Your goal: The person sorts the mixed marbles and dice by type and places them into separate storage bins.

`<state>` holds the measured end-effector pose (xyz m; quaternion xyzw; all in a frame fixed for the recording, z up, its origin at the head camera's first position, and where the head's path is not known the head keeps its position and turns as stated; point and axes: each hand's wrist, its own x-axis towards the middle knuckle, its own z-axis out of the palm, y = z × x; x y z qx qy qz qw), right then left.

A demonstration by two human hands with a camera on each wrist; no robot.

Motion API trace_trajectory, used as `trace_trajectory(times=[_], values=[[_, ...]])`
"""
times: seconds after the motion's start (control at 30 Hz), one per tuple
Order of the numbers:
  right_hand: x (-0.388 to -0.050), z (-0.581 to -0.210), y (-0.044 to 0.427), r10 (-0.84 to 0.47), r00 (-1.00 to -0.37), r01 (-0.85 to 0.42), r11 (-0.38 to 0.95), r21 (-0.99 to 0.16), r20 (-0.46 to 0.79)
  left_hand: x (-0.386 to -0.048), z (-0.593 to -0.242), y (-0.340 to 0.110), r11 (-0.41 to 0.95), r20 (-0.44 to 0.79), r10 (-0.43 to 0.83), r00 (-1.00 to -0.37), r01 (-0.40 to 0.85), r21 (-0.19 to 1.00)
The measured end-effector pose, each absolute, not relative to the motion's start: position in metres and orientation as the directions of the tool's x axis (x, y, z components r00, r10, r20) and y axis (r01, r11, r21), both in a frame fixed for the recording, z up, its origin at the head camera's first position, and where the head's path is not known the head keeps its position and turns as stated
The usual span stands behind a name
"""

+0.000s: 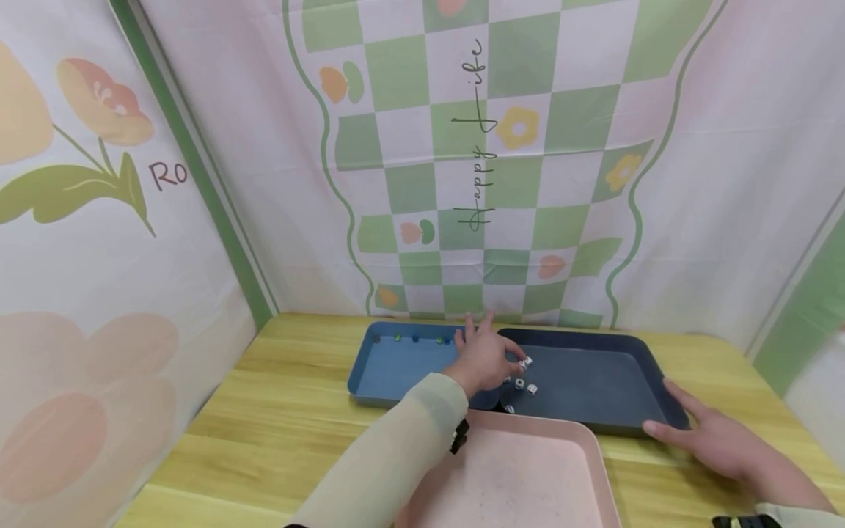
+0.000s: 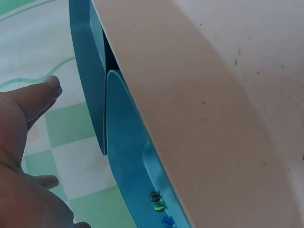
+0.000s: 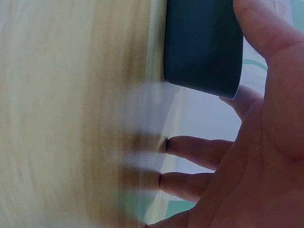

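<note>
My left hand (image 1: 485,359) is over the seam between a blue tray (image 1: 389,381) and a dark blue-grey tray (image 1: 594,381). Its thumb and index finger pinch at a small white die (image 1: 526,362), and the other fingers spread outward. Several more white dice (image 1: 532,389) lie near the dark tray's left end. In the left wrist view the fingertips show but no die does. My right hand (image 1: 719,440) holds the dark tray's near right corner, thumb on the front wall and index finger on the side. Its other fingers reach down beside the corner in the right wrist view.
Several glass marbles (image 1: 397,337) line the blue tray's back edge. A pink tray (image 1: 515,469) stands in front of both trays, under the left forearm. Everything is on a wooden table (image 1: 264,411) against a printed curtain (image 1: 422,183).
</note>
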<state>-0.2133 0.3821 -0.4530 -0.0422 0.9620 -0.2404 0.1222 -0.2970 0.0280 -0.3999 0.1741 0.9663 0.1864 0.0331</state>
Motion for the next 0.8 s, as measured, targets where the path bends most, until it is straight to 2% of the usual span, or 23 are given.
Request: trace_trajectory(times=[0.37,0.63,0.8], values=[[-0.21,-0.447,0.378,-0.134,-0.967,-0.018,0.882,-0.471,-0.215,-0.309,-0.394,0.027,0.904,0.015,0.345,-0.938,0.336,0.265],[-0.211,-0.448,0.379,-0.136,-0.966,-0.015,0.879,-0.477,-0.221,-0.307,-0.39,0.031,0.953,-0.046,0.269,-0.962,0.259,0.155],[-0.212,-0.45,0.381,-0.137,-0.965,-0.016,0.881,-0.473,-0.223,-0.302,-0.388,0.032,0.958,-0.063,0.26,-0.964,0.249,0.143]])
